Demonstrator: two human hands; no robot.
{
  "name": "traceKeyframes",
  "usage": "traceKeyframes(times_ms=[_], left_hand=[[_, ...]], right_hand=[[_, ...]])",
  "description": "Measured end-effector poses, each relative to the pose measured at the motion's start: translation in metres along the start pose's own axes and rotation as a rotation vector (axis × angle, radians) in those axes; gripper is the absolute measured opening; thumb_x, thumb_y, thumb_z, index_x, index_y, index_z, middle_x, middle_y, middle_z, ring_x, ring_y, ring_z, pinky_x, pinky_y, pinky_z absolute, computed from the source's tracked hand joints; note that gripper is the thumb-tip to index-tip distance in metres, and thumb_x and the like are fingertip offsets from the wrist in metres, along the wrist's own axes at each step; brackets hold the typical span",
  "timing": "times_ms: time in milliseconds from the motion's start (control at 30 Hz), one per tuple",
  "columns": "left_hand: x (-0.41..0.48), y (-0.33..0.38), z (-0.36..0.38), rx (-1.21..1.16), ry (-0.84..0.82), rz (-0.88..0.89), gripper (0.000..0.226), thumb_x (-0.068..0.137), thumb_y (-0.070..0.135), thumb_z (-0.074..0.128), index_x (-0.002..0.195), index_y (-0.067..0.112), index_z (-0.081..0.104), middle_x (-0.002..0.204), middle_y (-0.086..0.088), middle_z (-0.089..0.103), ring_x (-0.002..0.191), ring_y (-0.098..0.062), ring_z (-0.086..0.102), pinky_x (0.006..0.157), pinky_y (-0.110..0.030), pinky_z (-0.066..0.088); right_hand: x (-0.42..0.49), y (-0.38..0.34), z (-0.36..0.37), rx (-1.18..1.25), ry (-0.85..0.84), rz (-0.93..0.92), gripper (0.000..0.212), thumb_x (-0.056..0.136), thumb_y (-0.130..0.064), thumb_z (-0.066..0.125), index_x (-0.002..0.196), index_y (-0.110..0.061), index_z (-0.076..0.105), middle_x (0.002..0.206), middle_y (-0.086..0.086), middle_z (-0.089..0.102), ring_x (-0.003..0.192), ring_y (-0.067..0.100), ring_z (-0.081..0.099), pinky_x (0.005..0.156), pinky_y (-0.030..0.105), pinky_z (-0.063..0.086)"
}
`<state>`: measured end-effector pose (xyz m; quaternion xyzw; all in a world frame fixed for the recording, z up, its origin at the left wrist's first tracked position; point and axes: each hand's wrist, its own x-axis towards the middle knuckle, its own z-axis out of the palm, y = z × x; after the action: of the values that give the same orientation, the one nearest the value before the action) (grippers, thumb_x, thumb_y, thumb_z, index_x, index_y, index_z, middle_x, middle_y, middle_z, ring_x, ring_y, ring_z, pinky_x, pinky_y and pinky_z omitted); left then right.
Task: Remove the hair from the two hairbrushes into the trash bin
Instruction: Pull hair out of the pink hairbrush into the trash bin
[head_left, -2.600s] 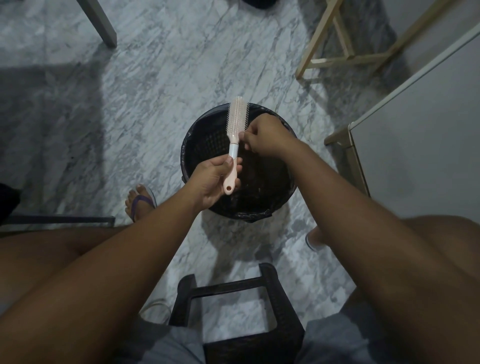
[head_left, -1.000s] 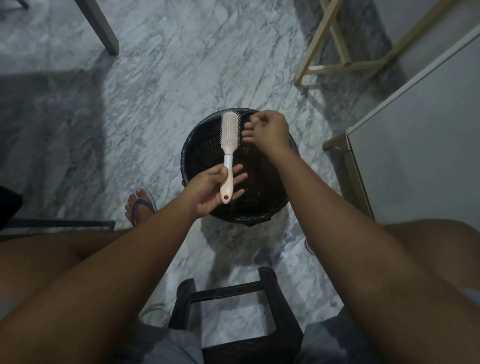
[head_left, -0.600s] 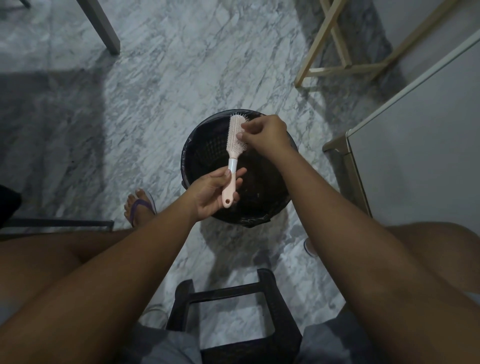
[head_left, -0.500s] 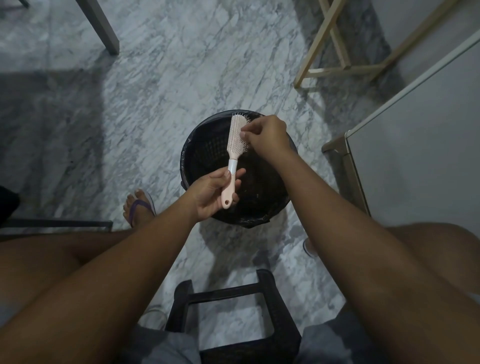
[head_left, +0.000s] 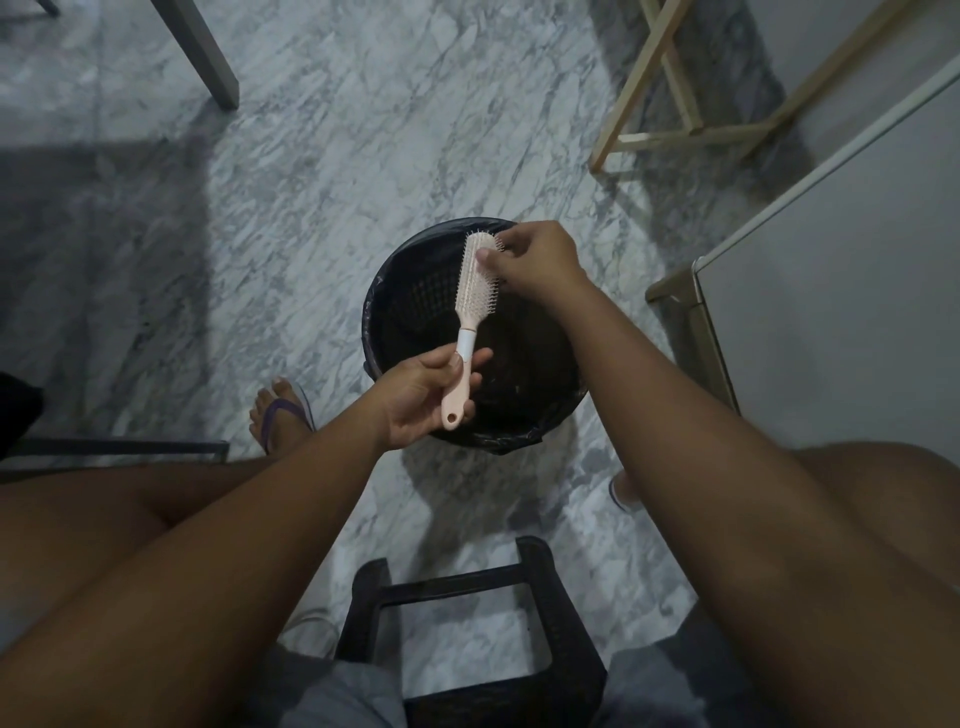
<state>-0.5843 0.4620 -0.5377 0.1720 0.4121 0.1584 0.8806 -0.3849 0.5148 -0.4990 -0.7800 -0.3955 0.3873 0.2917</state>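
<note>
1. While the hairbrush (head_left: 470, 286) is being held over the trash bin (head_left: 371, 322), its handle is being gripped by the left hand (head_left: 421, 395), whose fingers are curling round it. The head is pointing away from the person.
2. Bristles near the far end of the head are being pinched by the right hand (head_left: 540, 260), with thumb and fingertips closed on them. Whether any hair is being caught cannot be told.
3. Risk: picking is being done close to the bin's far rim. Strands let go there could be carried onto the marble floor (head_left: 311, 182).
4. Risk: the handle is being held low down. A hard tug could be twisting the hairbrush loose, so that it drops into the bin.
5. Trash bin: it is being lined by a black bag. Dark matter is lying at the bottom, too dim to be identified.
6. Second hairbrush: it is not being shown.
</note>
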Motion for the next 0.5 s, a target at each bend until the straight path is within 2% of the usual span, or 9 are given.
traceKeyframes(times_ms=[133,200,300,367,433,500], left_hand=[[-0.004,0.0,-0.007,0.019,-0.03,-0.012,0.033,0.103,0.007,0.046,0.133,0.009,0.058,0.126,0.0,0.07,0.086,-0.012,0.064,0.067,-0.033,0.055],[-0.004,0.001,-0.008,-0.001,-0.049,-0.01,0.033,0.101,0.008,0.048,0.133,0.009,0.059,0.125,0.0,0.07,0.085,-0.012,0.064,0.066,-0.032,0.055],[-0.004,0.002,-0.005,-0.038,-0.08,-0.014,0.037,0.094,0.012,0.053,0.13,0.009,0.06,0.119,-0.001,0.07,0.083,-0.012,0.064,0.065,-0.031,0.055],[-0.003,0.003,-0.003,-0.091,-0.088,-0.018,0.039,0.094,0.012,0.053,0.132,0.008,0.058,0.109,-0.003,0.07,0.079,-0.012,0.064,0.063,-0.03,0.055],[-0.002,0.003,-0.004,-0.119,-0.081,-0.017,0.042,0.095,0.012,0.051,0.137,0.009,0.054,0.102,-0.003,0.072,0.076,-0.013,0.064,0.062,-0.029,0.055],[-0.002,0.003,-0.005,-0.101,-0.068,-0.02,0.043,0.098,0.012,0.048,0.141,0.008,0.051,0.098,-0.002,0.073,0.075,-0.013,0.063,0.061,-0.029,0.055]], right_hand=[[0.002,0.0,-0.011,-0.015,0.015,-0.023,0.01,0.087,-0.018,0.074,0.089,-0.008,0.075,0.075,0.01,0.074,0.064,0.018,0.072,0.071,0.034,0.063],[0.002,-0.002,-0.015,0.055,-0.012,0.001,0.013,0.094,-0.01,0.064,0.082,-0.007,0.069,0.072,0.012,0.07,0.058,0.016,0.068,0.064,0.031,0.063],[0.002,-0.008,-0.015,0.15,-0.011,0.041,0.017,0.102,-0.007,0.046,0.093,-0.003,0.06,0.076,0.015,0.068,0.056,0.017,0.068,0.06,0.035,0.062],[0.001,-0.011,-0.015,0.256,0.007,0.08,0.017,0.106,-0.011,0.035,0.105,-0.002,0.049,0.077,0.014,0.068,0.055,0.019,0.068,0.051,0.031,0.06],[0.0,-0.01,-0.014,0.26,0.025,0.069,0.016,0.106,-0.016,0.035,0.105,-0.005,0.048,0.083,0.014,0.069,0.061,0.02,0.069,0.051,0.03,0.059],[0.0,-0.006,-0.014,0.053,0.039,-0.033,0.012,0.099,-0.021,0.051,0.098,-0.013,0.06,0.087,0.008,0.071,0.071,0.019,0.07,0.064,0.037,0.063]])
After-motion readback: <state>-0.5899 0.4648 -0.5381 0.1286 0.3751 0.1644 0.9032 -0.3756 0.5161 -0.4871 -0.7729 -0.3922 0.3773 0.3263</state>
